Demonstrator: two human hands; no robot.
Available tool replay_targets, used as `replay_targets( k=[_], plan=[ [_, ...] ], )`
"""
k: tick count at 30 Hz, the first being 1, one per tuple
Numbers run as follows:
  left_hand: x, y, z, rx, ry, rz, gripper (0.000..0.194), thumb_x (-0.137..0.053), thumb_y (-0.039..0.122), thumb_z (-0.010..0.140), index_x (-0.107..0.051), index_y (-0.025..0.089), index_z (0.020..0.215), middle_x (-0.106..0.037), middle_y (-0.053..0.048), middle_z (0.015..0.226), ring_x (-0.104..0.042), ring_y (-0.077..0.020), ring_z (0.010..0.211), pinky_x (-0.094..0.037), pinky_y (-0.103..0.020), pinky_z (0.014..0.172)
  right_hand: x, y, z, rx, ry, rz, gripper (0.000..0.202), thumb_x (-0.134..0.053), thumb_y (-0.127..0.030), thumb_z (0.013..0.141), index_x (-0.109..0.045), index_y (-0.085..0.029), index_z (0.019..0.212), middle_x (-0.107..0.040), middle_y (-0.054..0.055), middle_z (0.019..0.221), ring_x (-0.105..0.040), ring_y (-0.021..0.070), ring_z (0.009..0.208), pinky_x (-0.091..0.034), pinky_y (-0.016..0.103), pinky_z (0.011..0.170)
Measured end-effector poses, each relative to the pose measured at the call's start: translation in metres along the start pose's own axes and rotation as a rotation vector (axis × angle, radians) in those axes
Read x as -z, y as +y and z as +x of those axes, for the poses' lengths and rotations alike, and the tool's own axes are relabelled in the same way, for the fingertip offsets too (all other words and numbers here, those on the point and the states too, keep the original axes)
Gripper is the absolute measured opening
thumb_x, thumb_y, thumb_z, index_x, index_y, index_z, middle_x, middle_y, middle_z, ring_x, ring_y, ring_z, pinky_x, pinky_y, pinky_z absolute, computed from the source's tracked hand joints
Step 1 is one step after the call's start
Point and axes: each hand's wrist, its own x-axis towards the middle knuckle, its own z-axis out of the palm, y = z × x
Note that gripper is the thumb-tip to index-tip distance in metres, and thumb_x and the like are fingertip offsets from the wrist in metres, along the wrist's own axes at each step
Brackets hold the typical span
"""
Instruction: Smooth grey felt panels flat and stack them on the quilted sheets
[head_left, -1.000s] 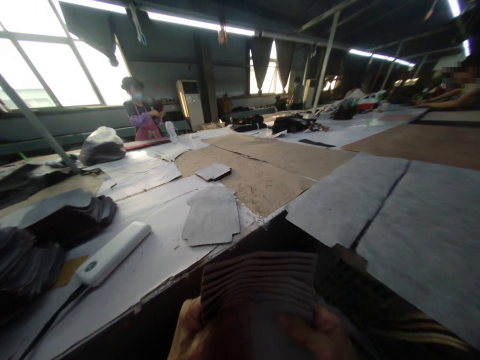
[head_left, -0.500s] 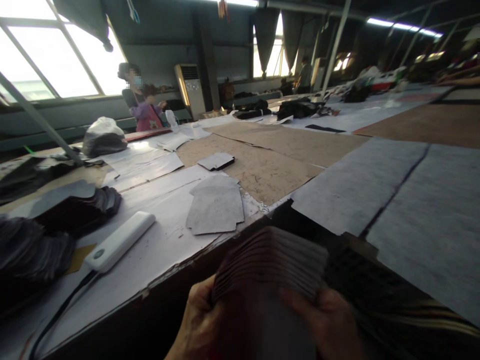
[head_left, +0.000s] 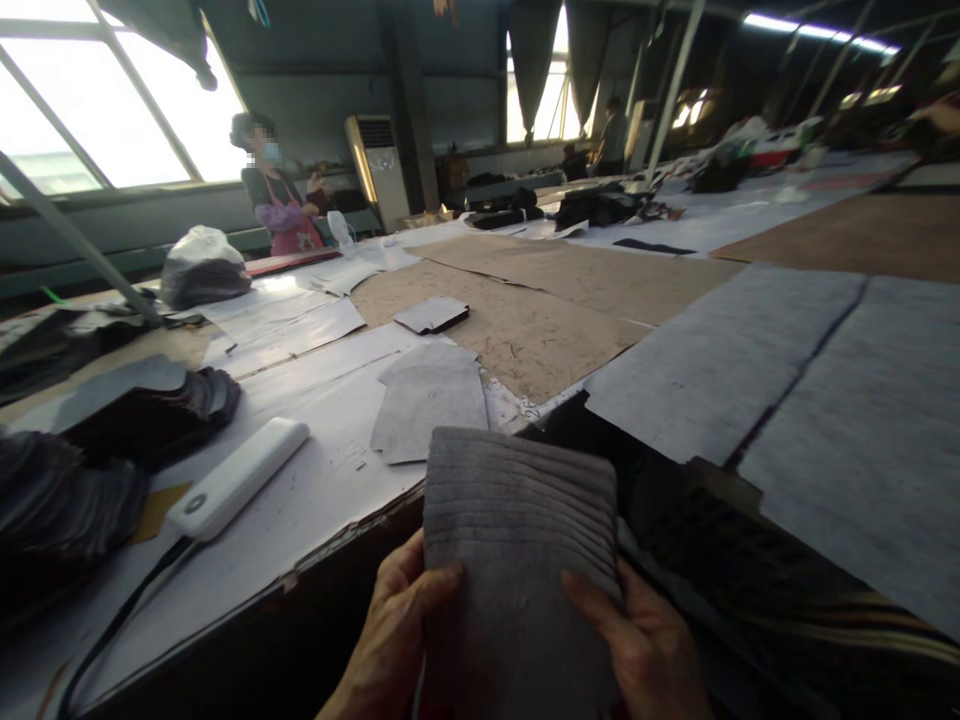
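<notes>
I have a stack of grey felt pieces [head_left: 517, 560] clamped in both grips, held up in front of me just below the near edge of the surface [head_left: 315, 520]: my left hand [head_left: 390, 640] pinches its lower left side with the thumb across the face, my right hand [head_left: 649, 650] does the same on the lower right. To handle it well, I judge the thumbs should press flat and evenly, so the layers fan at the top without any sliding out (the stepped edges show how easily they shift). The pieces look soft, fuzzy and matte, cut rectangular, their upper edges stacked in thin ridges. On the surface beyond lies a loose grey cut piece [head_left: 429, 412] with a notched outline, and a smooth white oblong device [head_left: 238, 478] with a dark cord.
</notes>
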Motion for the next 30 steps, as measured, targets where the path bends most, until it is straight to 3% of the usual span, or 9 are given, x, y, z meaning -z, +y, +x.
replay_targets(
  k=[3,7,10,17,22,25,28,30],
  plan=[
    [-0.001,-0.002,0.001,-0.006,-0.008,0.049,0.042,-0.067,0.023,0.068,-0.059,0.014,0.109,-0.068,-0.008,0.08,-0.064,-0.0228,0.07,-0.05,-0.032,0.064,-0.003,0.002,-0.001,0.03,0.084,-0.057,0.036,-0.066,-0.05,0.064,-0.068,-0.018,0.082,-0.067,0.005,0.082,-0.058,0.0271,0.089,-0.048,0.026,0.067],
    [-0.004,-0.003,0.003,-0.098,0.038,0.206,0.047,-0.067,0.027,0.068,-0.057,0.014,0.111,-0.067,-0.007,0.083,-0.063,-0.0238,0.072,-0.049,-0.029,0.06,-0.005,-0.007,0.0,-0.139,-0.031,0.273,0.04,-0.068,-0.041,0.064,-0.065,-0.018,0.096,-0.067,0.006,0.091,-0.06,0.0255,0.082,-0.049,0.031,0.069],
    [-0.004,-0.002,0.006,-0.113,0.074,0.284,0.043,-0.066,0.024,0.065,-0.059,0.016,0.107,-0.068,-0.005,0.08,-0.062,-0.0217,0.067,-0.047,-0.024,0.053,-0.006,-0.008,0.001,-0.237,-0.054,0.451,0.04,-0.066,-0.03,0.064,-0.063,-0.018,0.102,-0.068,0.006,0.086,-0.061,0.0257,0.078,-0.048,0.033,0.066],
    [0.001,-0.003,0.015,0.019,-0.025,0.076,0.047,-0.06,0.009,0.055,-0.063,0.016,0.102,-0.068,-0.005,0.078,-0.063,-0.0218,0.065,-0.048,-0.029,0.061,-0.003,-0.001,0.005,-0.276,-0.038,0.485,0.05,-0.053,-0.014,0.05,-0.064,-0.017,0.098,-0.068,0.004,0.076,-0.062,0.0252,0.069,-0.043,0.026,0.049],
    [-0.001,-0.006,0.015,0.002,0.023,0.087,0.049,-0.071,0.024,0.059,-0.06,0.016,0.106,-0.068,-0.007,0.08,-0.063,-0.0235,0.066,-0.048,-0.03,0.059,0.0,-0.004,0.005,-0.254,-0.083,0.544,0.057,-0.049,-0.009,0.045,-0.064,-0.018,0.099,-0.067,0.003,0.08,-0.061,0.0241,0.076,-0.047,0.03,0.064],
    [-0.004,-0.002,0.014,-0.053,0.042,0.196,0.045,-0.072,0.03,0.061,-0.063,0.016,0.102,-0.067,-0.005,0.074,-0.061,-0.0215,0.064,-0.046,-0.027,0.055,0.0,-0.003,0.006,-0.25,-0.132,0.598,0.05,-0.057,-0.014,0.05,-0.065,-0.018,0.099,-0.068,0.005,0.083,-0.061,0.0263,0.078,-0.047,0.036,0.071],
    [-0.008,0.005,0.012,-0.05,0.073,0.304,0.04,-0.073,0.032,0.06,-0.066,0.016,0.096,-0.063,-0.001,0.063,-0.057,-0.0179,0.055,-0.044,-0.024,0.051,-0.003,0.0,0.005,-0.241,-0.087,0.609,0.04,-0.066,-0.026,0.06,-0.065,-0.018,0.1,-0.068,0.007,0.086,-0.062,0.0271,0.081,-0.046,0.039,0.075],
    [-0.01,0.007,0.012,-0.015,0.067,0.301,0.039,-0.073,0.03,0.06,-0.066,0.017,0.096,-0.063,-0.001,0.063,-0.054,-0.016,0.051,-0.043,-0.024,0.049,-0.005,0.003,0.005,-0.209,-0.017,0.586,0.038,-0.069,-0.027,0.062,-0.065,-0.019,0.099,-0.068,0.006,0.089,-0.061,0.0265,0.084,-0.045,0.039,0.079]
  ],
)
